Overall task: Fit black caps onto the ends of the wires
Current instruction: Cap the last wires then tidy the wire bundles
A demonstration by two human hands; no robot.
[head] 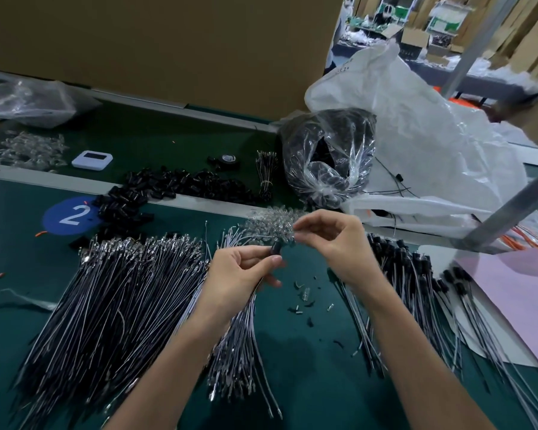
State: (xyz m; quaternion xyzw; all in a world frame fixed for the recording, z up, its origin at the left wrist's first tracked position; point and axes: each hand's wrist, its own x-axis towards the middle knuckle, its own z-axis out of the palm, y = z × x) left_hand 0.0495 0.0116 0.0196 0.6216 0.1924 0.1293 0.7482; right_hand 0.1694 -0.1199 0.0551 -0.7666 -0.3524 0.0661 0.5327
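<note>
My left hand [243,271] pinches a small black cap [275,248] between thumb and fingers above the green table. Just right of it, my right hand [333,240] has its thumb and forefinger pinched together at the cap's top; the wire end it holds is too thin and blurred to make out. A large fan of uncapped wires [115,293] lies at the left, a smaller bundle [239,346] under my left wrist. Capped wires [416,274] lie at the right. Loose black caps [168,184] are heaped at the back left.
A clear bag of black parts [326,156] and a big white plastic bag [432,144] stand at the back right. Clear small parts [271,225] lie behind my hands. A white timer [92,160], a tape roll [229,159], a pink sheet [516,299] and a cardboard wall [168,41] surround the work area.
</note>
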